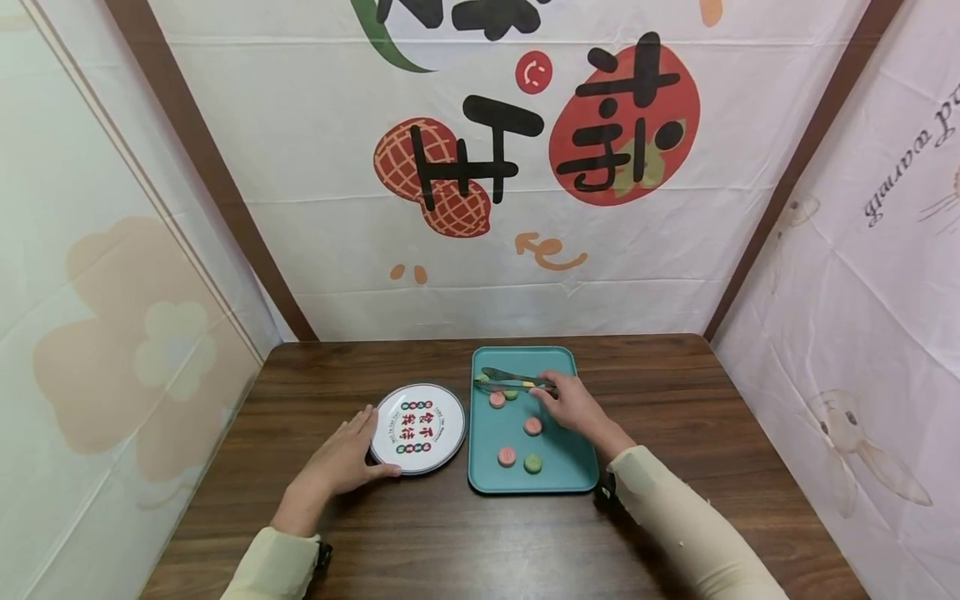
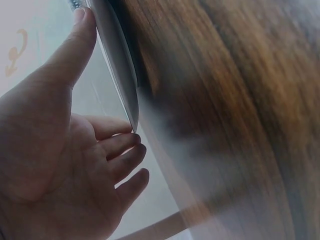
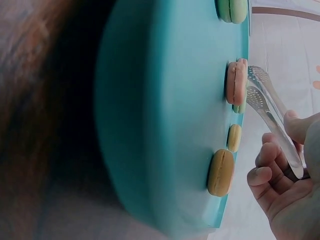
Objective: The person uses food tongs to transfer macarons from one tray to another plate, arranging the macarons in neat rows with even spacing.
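A round white plate (image 1: pixel 442 417) with red lettering lies on the table. My left hand (image 1: pixel 341 454) rests against its left and near rim, thumb and fingers spread. In the left wrist view, the thumb and index finger touch the plate's edge (image 2: pixel 117 60); the other fingers are loosely extended. My right hand (image 1: pixel 573 404) grips metal tongs (image 1: pixel 517 379) above a teal tray (image 1: pixel 487 479). The tongs' ends stand slightly apart near a pink macaron (image 1: pixel 497 400) and green macarons at the tray's far left. Closer in lie two pink macarons (image 1: pixel 532 426) and a green macaron (image 1: pixel 533 463).
The tray stands just right of the plate on a dark wooden table (image 1: pixel 480 542). Printed white cloth walls (image 1: pixel 337 308) enclose the table at the back and both sides. The tray's raised rim (image 3: pixel 160 100) shows close up in the right wrist view.
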Demonstrator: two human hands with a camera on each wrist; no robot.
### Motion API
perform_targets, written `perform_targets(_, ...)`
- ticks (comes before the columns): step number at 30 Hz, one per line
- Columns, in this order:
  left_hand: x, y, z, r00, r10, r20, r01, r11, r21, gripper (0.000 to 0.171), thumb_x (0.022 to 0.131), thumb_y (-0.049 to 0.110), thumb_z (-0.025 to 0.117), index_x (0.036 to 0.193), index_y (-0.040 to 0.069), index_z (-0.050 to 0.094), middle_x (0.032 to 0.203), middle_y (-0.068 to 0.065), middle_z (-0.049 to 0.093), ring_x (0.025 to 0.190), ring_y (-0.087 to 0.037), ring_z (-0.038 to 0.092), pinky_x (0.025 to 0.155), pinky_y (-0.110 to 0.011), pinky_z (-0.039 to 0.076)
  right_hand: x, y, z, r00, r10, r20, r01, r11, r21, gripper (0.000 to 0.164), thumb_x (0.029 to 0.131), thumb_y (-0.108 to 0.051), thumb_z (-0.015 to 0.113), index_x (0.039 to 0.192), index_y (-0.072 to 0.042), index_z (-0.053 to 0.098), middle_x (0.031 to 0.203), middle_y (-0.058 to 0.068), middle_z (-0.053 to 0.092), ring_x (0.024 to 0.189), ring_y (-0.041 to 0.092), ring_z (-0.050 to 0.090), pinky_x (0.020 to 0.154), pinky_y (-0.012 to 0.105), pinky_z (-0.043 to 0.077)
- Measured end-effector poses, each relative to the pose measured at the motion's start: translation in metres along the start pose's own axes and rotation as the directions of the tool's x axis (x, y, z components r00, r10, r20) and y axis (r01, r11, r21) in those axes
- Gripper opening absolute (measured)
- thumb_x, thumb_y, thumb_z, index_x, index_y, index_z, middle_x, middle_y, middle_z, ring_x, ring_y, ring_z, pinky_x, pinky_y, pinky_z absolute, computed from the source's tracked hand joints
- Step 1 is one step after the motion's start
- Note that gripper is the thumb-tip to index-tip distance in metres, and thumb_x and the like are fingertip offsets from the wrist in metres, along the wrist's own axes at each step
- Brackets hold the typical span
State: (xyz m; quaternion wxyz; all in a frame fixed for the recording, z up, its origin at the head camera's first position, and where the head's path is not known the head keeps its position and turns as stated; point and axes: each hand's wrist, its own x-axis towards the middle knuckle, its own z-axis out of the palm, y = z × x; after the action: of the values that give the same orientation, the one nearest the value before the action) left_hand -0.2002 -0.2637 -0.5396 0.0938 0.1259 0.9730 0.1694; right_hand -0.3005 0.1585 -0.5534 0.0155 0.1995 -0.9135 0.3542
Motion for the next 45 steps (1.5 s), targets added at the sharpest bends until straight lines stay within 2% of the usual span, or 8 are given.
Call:
perform_targets(7,-0.001,0.001,0.003,1.0,0.009,-0.012,-0.009,1.0,0.006,0.127,0.086,0.068,0.081,0.162,-0.016,0.025,0.169,-0.038,0.024,0.158,-0.051,0.028,0.13,-0.062,0.025,-0.001,0.003,0.0,1.0,-0.02,-0.02,0.021,1.0,0.008,0.033,0.108,-0.027,0.07,0.129,-0.002,0.072,0.103,0.004,0.073,0.08,0.012,0.062,0.07,0.035,0.056)
perform_targets(16,-0.004,-0.001,0.01,1.0,0.006,-0.029,-0.006,1.0,-0.013,0.128,0.086,0.068,0.081,0.163,-0.016,0.022,0.17,-0.037,0.021,0.158,-0.052,0.026,0.129,-0.064,0.025,-0.002,0.002,0.001,0.998,-0.048,-0.03,0.048,0.999,0.022,0.032,0.108,-0.025,0.069,0.128,0.0,0.072,0.094,0.002,0.07,0.07,0.013,0.057,0.062,0.033,0.051)
perform_targets(27,-0.005,-0.001,0.017,0.999,0.01,-0.05,-0.011,1.0,-0.02,0.13,0.087,0.07,0.079,0.164,-0.015,0.019,0.172,-0.036,0.017,0.158,-0.052,0.024,0.128,-0.065,0.026,-0.003,0.004,0.001,0.999,-0.015,-0.029,0.016,1.0,0.018,0.033,0.107,-0.026,0.071,0.127,0.0,0.072,0.098,0.004,0.072,0.079,0.012,0.063,0.07,0.036,0.057)
perform_targets(36,-0.007,0.002,0.017,0.998,0.013,-0.058,-0.014,1.0,-0.023,0.13,0.087,0.069,0.079,0.164,-0.015,0.018,0.172,-0.036,0.015,0.157,-0.054,0.024,0.128,-0.065,0.026,-0.003,0.005,0.001,1.0,-0.015,-0.008,0.015,1.0,0.02,0.031,0.108,-0.027,0.07,0.125,-0.001,0.072,0.095,0.002,0.07,0.075,0.013,0.06,0.066,0.034,0.053)
perform_targets(45,-0.006,0.001,0.018,0.997,0.019,-0.068,-0.02,1.0,-0.013,0.13,0.088,0.069,0.078,0.165,-0.015,0.016,0.172,-0.037,0.015,0.158,-0.054,0.021,0.129,-0.065,0.024,-0.004,0.003,0.003,0.999,-0.019,-0.03,0.019,1.0,0.001,0.035,0.108,-0.029,0.07,0.129,-0.001,0.071,0.106,0.01,0.075,0.083,0.013,0.066,0.072,0.038,0.059)
